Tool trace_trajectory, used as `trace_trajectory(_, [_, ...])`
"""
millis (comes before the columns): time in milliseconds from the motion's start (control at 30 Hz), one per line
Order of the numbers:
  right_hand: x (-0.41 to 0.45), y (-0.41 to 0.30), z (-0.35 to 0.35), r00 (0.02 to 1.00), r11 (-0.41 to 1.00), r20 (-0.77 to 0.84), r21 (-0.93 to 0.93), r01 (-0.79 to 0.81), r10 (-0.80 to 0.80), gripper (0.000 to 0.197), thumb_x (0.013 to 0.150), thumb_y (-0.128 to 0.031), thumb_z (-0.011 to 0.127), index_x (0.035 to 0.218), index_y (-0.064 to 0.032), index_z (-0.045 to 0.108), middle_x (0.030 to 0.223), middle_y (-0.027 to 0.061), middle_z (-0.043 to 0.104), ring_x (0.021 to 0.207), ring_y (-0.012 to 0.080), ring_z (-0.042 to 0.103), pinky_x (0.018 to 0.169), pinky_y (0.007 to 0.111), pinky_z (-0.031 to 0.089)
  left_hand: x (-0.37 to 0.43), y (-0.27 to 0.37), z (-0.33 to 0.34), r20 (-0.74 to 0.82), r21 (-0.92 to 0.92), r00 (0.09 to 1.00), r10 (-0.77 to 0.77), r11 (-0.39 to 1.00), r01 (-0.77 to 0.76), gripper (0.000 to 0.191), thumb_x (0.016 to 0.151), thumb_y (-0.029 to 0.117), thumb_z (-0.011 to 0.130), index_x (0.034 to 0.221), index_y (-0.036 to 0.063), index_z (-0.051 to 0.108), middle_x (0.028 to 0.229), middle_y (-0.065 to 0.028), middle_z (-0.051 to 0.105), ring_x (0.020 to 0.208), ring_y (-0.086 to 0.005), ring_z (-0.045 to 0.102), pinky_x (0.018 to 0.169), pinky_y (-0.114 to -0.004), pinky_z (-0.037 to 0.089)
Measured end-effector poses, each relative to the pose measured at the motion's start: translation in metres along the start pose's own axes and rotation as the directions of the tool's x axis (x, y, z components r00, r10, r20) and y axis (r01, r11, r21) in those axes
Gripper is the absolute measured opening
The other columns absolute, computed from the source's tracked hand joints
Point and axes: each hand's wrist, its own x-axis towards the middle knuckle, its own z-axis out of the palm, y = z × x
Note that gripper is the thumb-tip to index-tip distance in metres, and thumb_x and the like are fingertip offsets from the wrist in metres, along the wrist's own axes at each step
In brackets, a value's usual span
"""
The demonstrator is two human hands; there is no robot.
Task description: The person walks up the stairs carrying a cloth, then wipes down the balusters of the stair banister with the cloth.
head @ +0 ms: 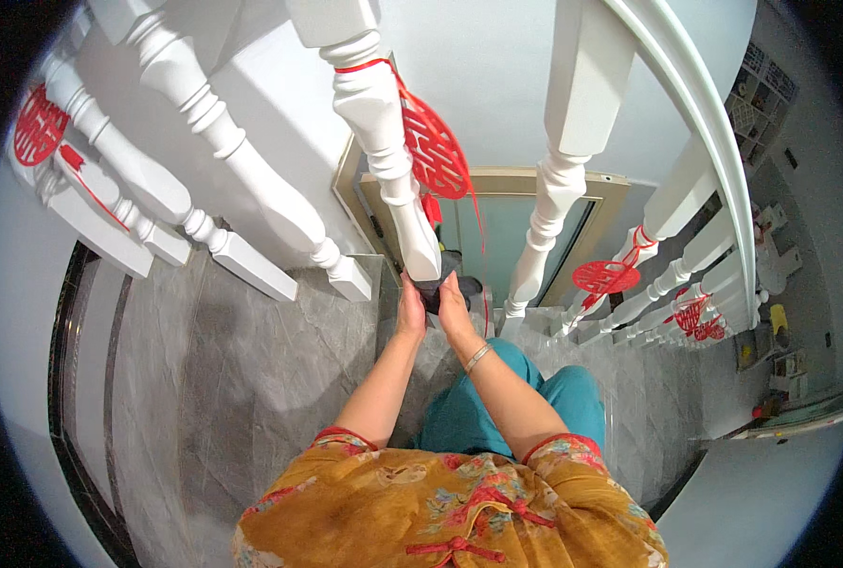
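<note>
Both of my hands reach forward to the foot of a white turned baluster (416,234). A dark cloth (432,301) is pressed around its square lower end. My left hand (411,309) holds the cloth on the left side, and my right hand (454,304) holds it on the right; my fingers are mostly hidden behind the baluster and cloth. Above them, a round red paper-cut style ornament (436,153) hangs from the same baluster by a red ribbon, its tassel dangling near the cloth.
More white balusters (251,170) stand to the left, and others run down to the right under a curved white handrail (713,106). Another red ornament (606,277) hangs on the right. Grey marbled stair treads (265,383) lie below. Beyond the balusters is a framed glass door (503,234).
</note>
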Motion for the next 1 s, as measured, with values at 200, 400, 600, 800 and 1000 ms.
trace_trajectory(200, [-0.038,0.024,-0.005,0.989,0.879,-0.067,-0.470,0.085,-0.132,0.047,0.093,-0.029,0.034,0.119,0.0105,0.036,0.125,0.0280,0.038,0.119,0.0384,0.036,0.099,0.036,0.029,-0.033,-0.030,-0.002,-0.197,0.139,0.978,-0.064,0.986,0.093,0.059,0.093,0.050,0.023,0.126,0.0029,0.040,0.120,-0.0075,0.049,0.108,-0.0204,0.047,0.093,-0.033,0.037])
trace_trajectory(400, [-0.072,0.031,-0.001,0.999,0.903,0.035,-0.429,-0.012,0.029,0.052,0.094,-0.029,0.030,0.123,0.0140,0.034,0.135,0.0302,0.025,0.129,0.0400,0.018,0.107,0.038,0.015,-0.069,-0.044,-0.043,0.012,0.166,0.990,-0.140,0.977,0.136,0.060,0.095,0.046,0.023,0.132,-0.0006,0.031,0.132,-0.0107,0.037,0.119,-0.0194,0.036,0.100,-0.030,0.028])
trace_trajectory(600, [-0.003,0.077,-0.035,0.980,0.829,-0.073,-0.546,0.117,-0.187,0.053,0.095,-0.030,0.028,0.125,0.0137,0.031,0.136,0.0301,0.024,0.128,0.0403,0.021,0.107,0.040,0.015,-0.028,-0.019,0.017,-0.027,0.120,0.987,-0.157,0.980,0.159,0.065,0.093,0.050,0.022,0.131,-0.0009,0.032,0.135,-0.0089,0.034,0.122,-0.0177,0.034,0.102,-0.030,0.025])
trace_trajectory(800, [-0.012,0.030,-0.013,0.998,0.886,-0.028,-0.460,-0.061,0.055,0.058,0.094,-0.033,0.030,0.129,0.0125,0.025,0.138,0.0281,0.021,0.131,0.0377,0.016,0.108,0.037,0.014,-0.015,-0.019,-0.012,-0.093,0.097,0.988,-0.122,0.987,0.131,0.070,0.091,0.055,0.021,0.132,-0.0009,0.030,0.136,-0.0089,0.033,0.123,-0.0184,0.033,0.103,-0.031,0.024])
trace_trajectory(1000, [-0.055,0.046,-0.018,0.987,0.876,0.117,-0.459,0.149,-0.107,0.053,0.093,-0.030,0.030,0.130,0.0089,0.027,0.138,0.0279,0.020,0.130,0.0389,0.016,0.107,0.037,0.014,-0.050,-0.066,-0.050,-0.283,0.200,0.943,-0.175,0.951,0.237,0.066,0.091,0.055,0.022,0.128,0.0024,0.038,0.126,-0.0081,0.044,0.113,-0.0197,0.043,0.095,-0.032,0.034])
